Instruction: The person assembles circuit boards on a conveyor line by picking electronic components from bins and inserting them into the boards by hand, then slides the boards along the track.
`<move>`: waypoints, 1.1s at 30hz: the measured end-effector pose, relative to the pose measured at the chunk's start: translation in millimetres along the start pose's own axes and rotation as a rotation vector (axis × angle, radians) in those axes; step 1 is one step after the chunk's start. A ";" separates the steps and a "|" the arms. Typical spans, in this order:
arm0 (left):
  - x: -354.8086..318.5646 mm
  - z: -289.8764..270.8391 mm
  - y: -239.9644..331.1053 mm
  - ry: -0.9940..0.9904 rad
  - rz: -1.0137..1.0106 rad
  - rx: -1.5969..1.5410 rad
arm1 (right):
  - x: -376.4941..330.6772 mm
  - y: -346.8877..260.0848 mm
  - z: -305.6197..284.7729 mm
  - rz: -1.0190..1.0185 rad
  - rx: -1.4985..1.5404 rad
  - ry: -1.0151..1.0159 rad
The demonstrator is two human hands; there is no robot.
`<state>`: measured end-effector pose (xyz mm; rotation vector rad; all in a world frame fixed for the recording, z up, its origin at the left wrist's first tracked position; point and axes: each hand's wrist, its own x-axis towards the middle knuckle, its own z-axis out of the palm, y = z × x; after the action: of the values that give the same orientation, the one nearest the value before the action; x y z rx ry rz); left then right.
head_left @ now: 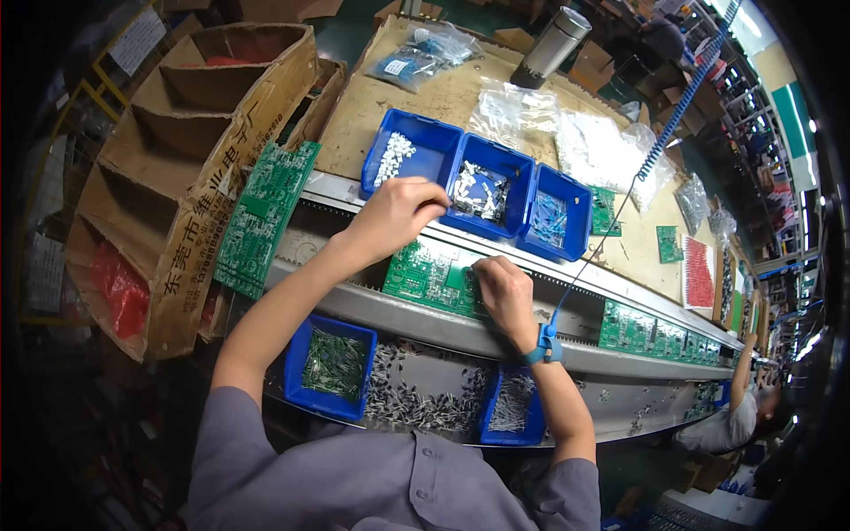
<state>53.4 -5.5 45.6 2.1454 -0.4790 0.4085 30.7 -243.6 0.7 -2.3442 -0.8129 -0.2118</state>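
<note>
A green circuit board (423, 276) lies on the metal conveyor rail in front of me. My right hand (505, 292) presses its fingertips onto the board's right part; whether a small part is pinched there is hidden. A blue wrist strap (544, 347) with a coiled blue cord sits on that wrist. My left hand (400, 212) reaches over the rail to the edge of the middle blue bin (505, 168), fingers curled together; what they pinch is hidden. The left blue bin (436, 146) holds small white parts.
A third blue bin (567, 195) stands at the right. Near bins: one with green-wired parts (301, 389), one with thin leads (492, 429). Green boards (261, 212) lean on a cardboard box (177, 177). More boards (655, 332) sit down the line by another person (739, 416).
</note>
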 end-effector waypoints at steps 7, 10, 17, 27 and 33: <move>-49.9 -19.0 -0.8 -0.086 -0.266 -0.106 | -3.4 -1.9 6.0 -0.025 -0.155 0.024; -59.4 -12.9 -11.0 -0.078 -0.247 -0.091 | -2.2 -2.0 4.4 -0.024 -0.158 0.004; -68.1 2.8 -27.8 -0.055 -0.130 0.015 | -1.3 -4.6 2.7 -0.011 -0.151 -0.018; -69.5 5.3 -30.9 -0.071 -0.173 0.010 | -1.0 -4.7 2.6 -0.015 -0.159 -0.030; -70.5 8.4 -27.4 -0.031 -0.183 0.001 | -1.2 -5.7 2.2 -0.007 -0.148 -0.028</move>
<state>6.0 15.8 -9.9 2.1768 -0.2959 0.2731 26.1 -239.4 1.4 -2.4876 -0.8451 -0.2506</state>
